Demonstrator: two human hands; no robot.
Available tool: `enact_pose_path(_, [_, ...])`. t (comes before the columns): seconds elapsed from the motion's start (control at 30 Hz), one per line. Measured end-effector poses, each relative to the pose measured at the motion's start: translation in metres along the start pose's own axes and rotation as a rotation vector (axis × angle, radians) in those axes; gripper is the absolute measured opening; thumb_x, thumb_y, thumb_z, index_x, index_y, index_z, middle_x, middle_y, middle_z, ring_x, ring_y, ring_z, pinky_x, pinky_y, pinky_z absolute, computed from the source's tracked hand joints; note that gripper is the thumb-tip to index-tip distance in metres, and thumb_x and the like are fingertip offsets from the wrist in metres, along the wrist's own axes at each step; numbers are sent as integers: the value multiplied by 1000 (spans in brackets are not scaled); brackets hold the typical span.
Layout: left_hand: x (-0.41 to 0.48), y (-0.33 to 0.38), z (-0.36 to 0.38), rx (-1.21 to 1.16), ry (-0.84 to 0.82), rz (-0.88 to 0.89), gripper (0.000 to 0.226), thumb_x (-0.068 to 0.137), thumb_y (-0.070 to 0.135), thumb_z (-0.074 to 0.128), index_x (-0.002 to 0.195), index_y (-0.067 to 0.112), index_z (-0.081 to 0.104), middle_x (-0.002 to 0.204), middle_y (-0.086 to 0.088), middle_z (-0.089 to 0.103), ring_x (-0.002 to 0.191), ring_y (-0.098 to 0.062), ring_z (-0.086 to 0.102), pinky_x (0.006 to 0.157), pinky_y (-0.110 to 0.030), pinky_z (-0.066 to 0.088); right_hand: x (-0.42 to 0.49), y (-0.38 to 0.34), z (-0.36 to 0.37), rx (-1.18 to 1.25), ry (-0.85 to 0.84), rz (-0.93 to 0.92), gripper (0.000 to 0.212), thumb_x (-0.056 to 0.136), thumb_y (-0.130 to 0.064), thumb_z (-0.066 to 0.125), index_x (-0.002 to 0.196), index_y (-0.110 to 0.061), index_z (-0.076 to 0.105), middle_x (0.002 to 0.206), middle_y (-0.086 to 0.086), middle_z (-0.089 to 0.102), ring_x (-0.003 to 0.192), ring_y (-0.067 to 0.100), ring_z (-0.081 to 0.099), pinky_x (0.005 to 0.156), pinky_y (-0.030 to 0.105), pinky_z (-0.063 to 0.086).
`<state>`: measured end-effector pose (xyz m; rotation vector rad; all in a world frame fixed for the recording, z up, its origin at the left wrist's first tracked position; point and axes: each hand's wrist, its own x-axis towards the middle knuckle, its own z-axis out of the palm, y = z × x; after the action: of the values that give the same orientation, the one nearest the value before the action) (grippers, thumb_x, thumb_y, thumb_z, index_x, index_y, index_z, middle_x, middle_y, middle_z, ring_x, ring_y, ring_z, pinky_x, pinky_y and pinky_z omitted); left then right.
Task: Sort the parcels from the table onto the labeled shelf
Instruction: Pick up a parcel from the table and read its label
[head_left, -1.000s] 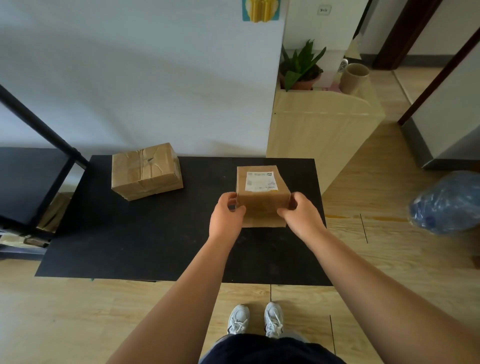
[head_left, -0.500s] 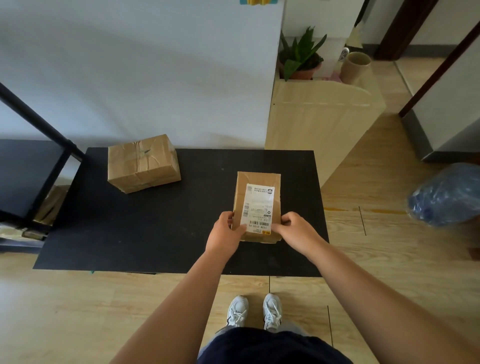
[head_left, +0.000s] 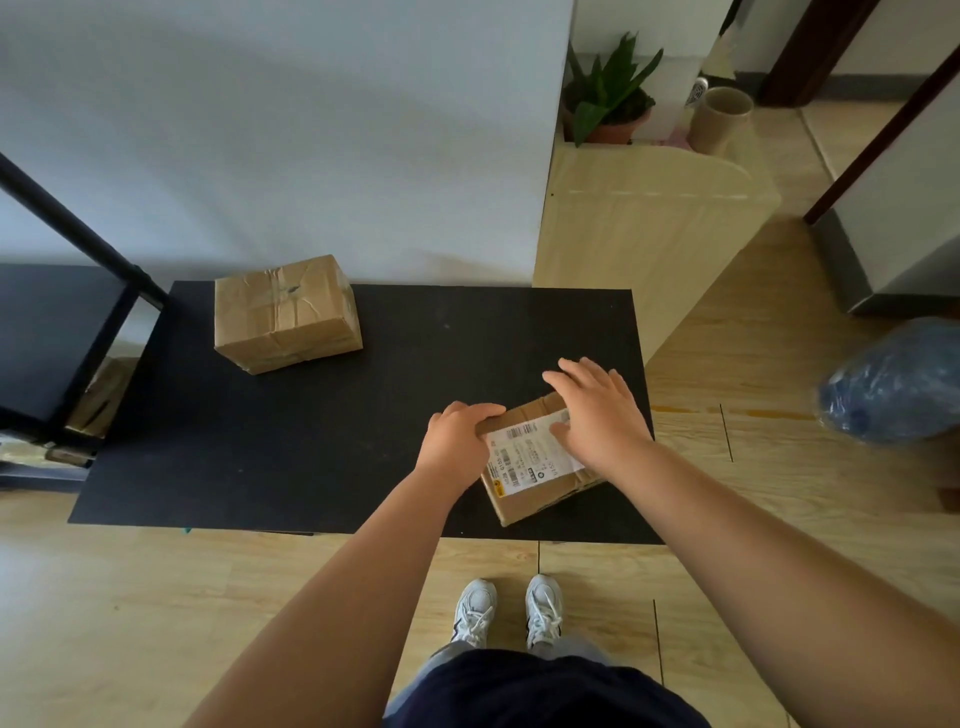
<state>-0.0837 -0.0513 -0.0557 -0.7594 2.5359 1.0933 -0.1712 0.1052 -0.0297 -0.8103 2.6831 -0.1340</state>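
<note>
Left hand is clamped on the left edge of the small parcel, fingers curled over its far-left corner, thumb side down toward the table. Right hand is laid flat over the parcel's right part with the fingers spread out and pointing far-left; the thumb rests on the white shipping label, and the palm covers the right end of the box. Can't really tell if that hand is gripping anything or only pressing on top, it looks loose and splayed to me.

The parcel itself sits at the near right corner of the black table, turned at an angle so its long side runs from near-left to far-right, label face up with barcodes showing. Its near corner is close to the table's near edge.

The other one, a bigger taped parcel, is well apart at the far left of the table, close to the wall, tape all wrinkled on top.

Left of the table there's a black shelf with a dark upright post, and something cardboard-coloured shows on a lower level. Far right of the table is a light wooden cabinet with a potted plant and a beige cup on top. A blue plastic bag lies on the wooden floor at right. White sneakers stand just near of the table edge.
</note>
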Motion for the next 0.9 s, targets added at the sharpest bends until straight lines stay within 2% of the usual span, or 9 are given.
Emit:
enact_pose_path(0.07, [-2, 2, 1, -8, 107, 5, 44, 99, 7, 52, 136, 28, 60, 131, 0, 53, 111, -15, 53, 79, -24, 51, 3, 2, 4, -61, -88, -20, 73, 95, -27, 64, 159, -27, 27, 169, 1, 20, 157, 24, 7, 126, 51, 6])
enact_pose_path(0.13, [-3, 1, 2, -60, 190, -43, 44, 98, 10, 56, 140, 24, 56, 133, -2, 54, 105, -13, 57, 79, -24, 54, 3, 4, 7, -36, -133, -2, 71, 95, -31, 64, 158, -28, 30, 166, 0, 28, 156, 23, 14, 126, 52, 9])
enact_pose_path(0.3, [-12, -1, 8, -147, 241, -155, 57, 97, 23, 63, 150, 25, 42, 142, -3, 50, 121, -19, 58, 90, -32, 58, 5, 3, 7, -109, -89, 55, 66, 93, -43, 63, 152, -26, 39, 154, 1, 47, 147, 24, 36, 123, 48, 22])
enact_pose_path(0.4, [-15, 0, 8, -184, 255, -194, 66, 95, 25, 66, 153, 25, 35, 150, -4, 44, 129, -22, 54, 95, -39, 57, 8, 3, 9, -165, -39, 149, 60, 96, -52, 54, 146, -21, 45, 142, 5, 56, 135, 27, 48, 115, 45, 35])
enact_pose_path(0.47, [-17, 4, 7, -197, 245, -224, 69, 95, 26, 66, 154, 24, 31, 152, -5, 41, 126, -22, 55, 91, -37, 57, 8, 4, 10, -140, -23, 249, 61, 97, -55, 50, 143, -17, 48, 138, 8, 57, 130, 29, 51, 106, 42, 43])
enact_pose_path(0.57, [-18, 12, 11, -227, 183, -302, 70, 98, 30, 61, 157, 21, 26, 156, -7, 38, 118, -23, 61, 71, -26, 51, 7, 4, 12, -76, -17, 371, 63, 96, -58, 50, 141, -14, 50, 136, 11, 58, 126, 30, 53, 96, 40, 49])
enact_pose_path(0.7, [-16, 16, 27, -328, 1, -327, 54, 100, 37, 54, 148, 18, 39, 141, -4, 57, 109, -19, 65, 66, -23, 49, 2, -4, 15, 24, -94, 428, 66, 94, -60, 51, 141, -13, 47, 130, 11, 59, 116, 28, 60, 81, 37, 52])
enact_pose_path(0.77, [-15, 15, 34, -354, -47, -307, 53, 100, 36, 54, 149, 22, 37, 138, -1, 61, 109, -18, 66, 60, -21, 49, -3, -9, 20, 77, -120, 433, 64, 95, -60, 50, 140, -15, 46, 124, 9, 61, 108, 25, 64, 74, 35, 53])
enact_pose_path(0.9, [-14, 6, 31, -337, -64, -255, 60, 103, 31, 52, 156, 29, 25, 142, 0, 57, 118, -21, 64, 72, -26, 54, -12, -12, 28, 220, -152, 452, 63, 95, -61, 49, 139, -15, 47, 118, 4, 66, 95, 20, 67, 61, 29, 50])
